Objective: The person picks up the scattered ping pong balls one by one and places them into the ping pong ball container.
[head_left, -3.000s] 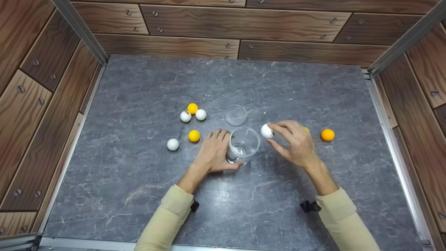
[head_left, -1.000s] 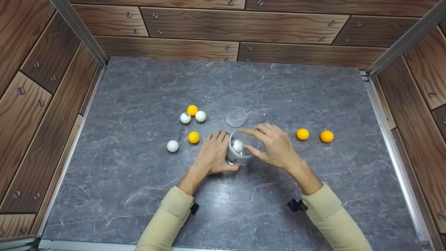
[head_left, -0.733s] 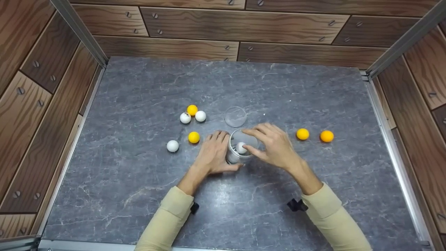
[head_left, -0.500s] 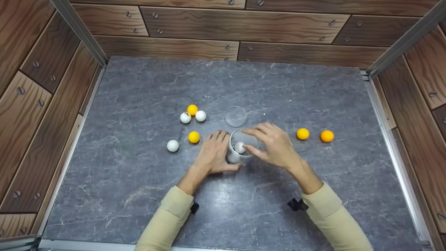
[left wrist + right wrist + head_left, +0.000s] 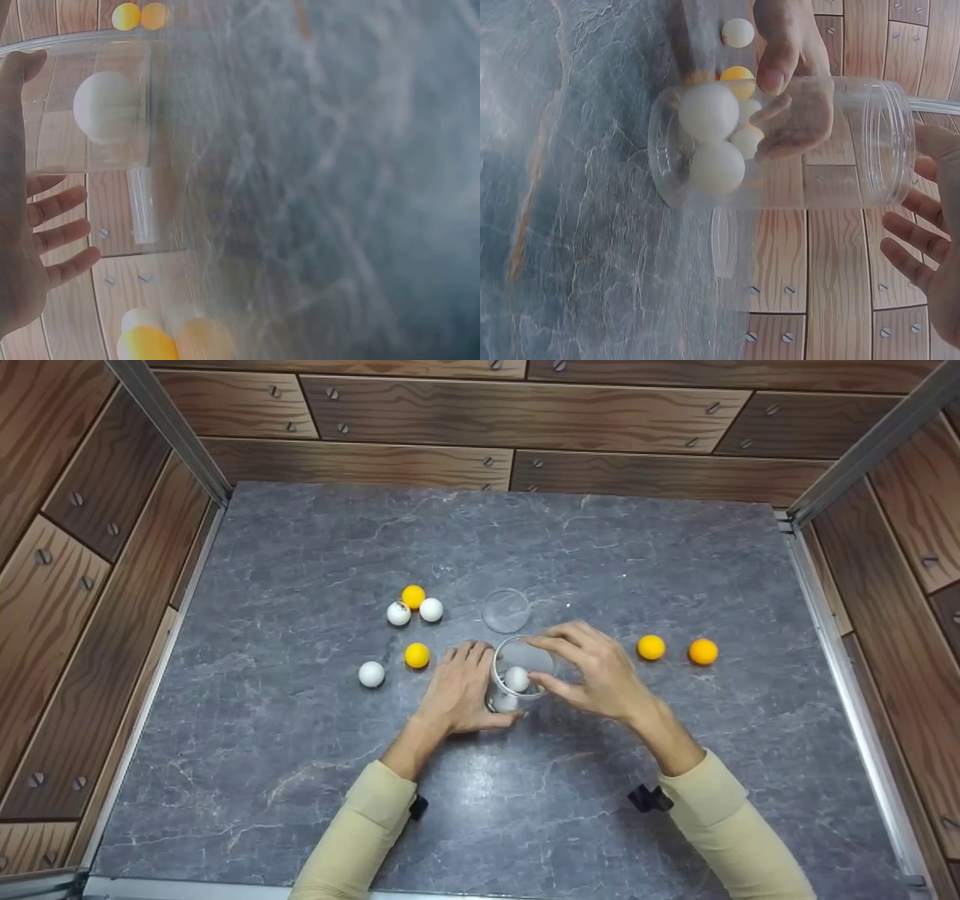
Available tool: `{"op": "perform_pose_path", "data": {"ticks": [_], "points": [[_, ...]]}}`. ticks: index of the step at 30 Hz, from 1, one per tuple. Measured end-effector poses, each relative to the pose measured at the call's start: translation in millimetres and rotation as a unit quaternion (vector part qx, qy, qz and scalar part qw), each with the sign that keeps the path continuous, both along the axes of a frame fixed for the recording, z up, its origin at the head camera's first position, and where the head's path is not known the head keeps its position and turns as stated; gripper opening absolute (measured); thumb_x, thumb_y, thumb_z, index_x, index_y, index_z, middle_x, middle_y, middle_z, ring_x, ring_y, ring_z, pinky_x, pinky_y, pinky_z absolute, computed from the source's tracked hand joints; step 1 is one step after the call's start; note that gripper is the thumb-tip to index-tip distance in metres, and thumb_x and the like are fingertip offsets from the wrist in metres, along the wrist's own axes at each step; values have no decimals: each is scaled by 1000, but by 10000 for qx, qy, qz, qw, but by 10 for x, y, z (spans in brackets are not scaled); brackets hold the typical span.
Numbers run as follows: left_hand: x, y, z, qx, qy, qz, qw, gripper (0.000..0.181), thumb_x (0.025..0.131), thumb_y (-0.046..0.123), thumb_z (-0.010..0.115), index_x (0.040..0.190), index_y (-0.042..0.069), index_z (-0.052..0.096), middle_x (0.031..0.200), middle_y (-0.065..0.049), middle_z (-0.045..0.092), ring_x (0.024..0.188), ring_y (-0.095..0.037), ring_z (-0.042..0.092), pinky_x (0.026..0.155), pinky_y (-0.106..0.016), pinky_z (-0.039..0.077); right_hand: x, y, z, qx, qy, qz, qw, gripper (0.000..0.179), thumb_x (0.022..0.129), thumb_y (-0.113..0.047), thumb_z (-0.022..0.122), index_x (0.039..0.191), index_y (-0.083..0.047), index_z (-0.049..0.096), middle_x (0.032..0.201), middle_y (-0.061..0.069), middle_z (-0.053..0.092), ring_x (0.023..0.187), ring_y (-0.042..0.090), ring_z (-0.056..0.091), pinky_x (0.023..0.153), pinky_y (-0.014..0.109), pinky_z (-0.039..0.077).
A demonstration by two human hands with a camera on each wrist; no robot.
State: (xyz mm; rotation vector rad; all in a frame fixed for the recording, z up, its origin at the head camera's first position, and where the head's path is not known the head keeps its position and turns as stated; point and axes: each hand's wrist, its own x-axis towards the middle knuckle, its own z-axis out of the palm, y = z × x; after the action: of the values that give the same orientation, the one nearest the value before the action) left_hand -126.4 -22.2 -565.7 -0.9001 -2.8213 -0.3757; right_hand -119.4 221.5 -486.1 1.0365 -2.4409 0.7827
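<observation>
Head view: we record even, moderate light, with a pale glare patch on the near middle of the tabletop (image 5: pixel 478 810) and soft shadow on the near side of the right hand (image 5: pixel 596 671). The right rail (image 5: pixel 862 712) gleams. Left-wrist view: we note haze, blurred tabletop. Right-wrist view: slightly soft; the clear jar (image 5: pixel 780 184) carries thin highlights.

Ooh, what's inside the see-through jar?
A white ball shows inside the jar. The right wrist view shows two white round shapes there; I can't tell whether one is a reflection. From above, the ball covers the patch of jar floor below it.
</observation>
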Motion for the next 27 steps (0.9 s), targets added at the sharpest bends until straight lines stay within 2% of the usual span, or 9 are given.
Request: {"op": "perform_pose_path", "data": {"ticks": [7, 13, 16, 20, 24, 27], "points": [[0, -4, 19, -91, -142, 0, 9999, 103, 72, 85, 67, 139, 7, 53, 135, -11, 63, 127, -30, 60, 106, -46, 55, 16, 121, 54, -133, -86, -105, 9998, 50, 87, -34, 85, 131, -13, 73, 121, 8, 74, 111, 25, 69, 95, 41, 59], [7, 1, 34, -214, -145, 36, 9997, 106, 72, 87, 65, 141, 7, 52, 136, -11, 62, 128, -29, 60, 107, -45, 55, 27, 225, 75, -349, -55, -87, 9993, 56, 86, -34, 86, 135, -13, 71, 125, 9, 73, 114, 28, 68, 97, 40, 56], [6, 3, 32, -167, -109, 44, 9998, 105, 72, 86, 66, 140, 8, 53, 135, -10, 63, 127, -29, 59, 105, -44, 55, 32, 293, 81, -299, 18, -104, 9995, 60, 85, -35, 86, 138, -12, 69, 127, 10, 73, 114, 28, 67, 98, 38, 55], [0, 2, 22, -124, -62, 63, 9999, 104, 70, 86, 67, 139, 9, 54, 134, -9, 63, 126, -28, 59, 103, -43, 55, 41, 382, 77, -283, 91, -235, 9993, 65, 87, -44, 83, 140, -11, 67, 130, 11, 72, 114, 29, 67, 94, 40, 56], [2, 0, 19, -105, -44, 61, 9999, 105, 70, 85, 68, 140, 8, 54, 134, -9, 63, 126, -28, 60, 103, -43, 55, 52, 458, 63, -364, 78, -389, 9985, 69, 94, -58, 72, 142, -10, 65, 134, 13, 70, 117, 31, 66, 90, 42, 56], [4, 2, 21, -92, -37, 53, 9999, 105, 70, 85, 68, 140, 9, 54, 133, -9, 63, 125, -28, 60, 103, -43, 55, 58, 515, 49, -442, 91, -451, 9980, 70, 96, -62, 67, 142, -9, 65, 136, 15, 69, 120, 33, 65, 92, 42, 54]]}}
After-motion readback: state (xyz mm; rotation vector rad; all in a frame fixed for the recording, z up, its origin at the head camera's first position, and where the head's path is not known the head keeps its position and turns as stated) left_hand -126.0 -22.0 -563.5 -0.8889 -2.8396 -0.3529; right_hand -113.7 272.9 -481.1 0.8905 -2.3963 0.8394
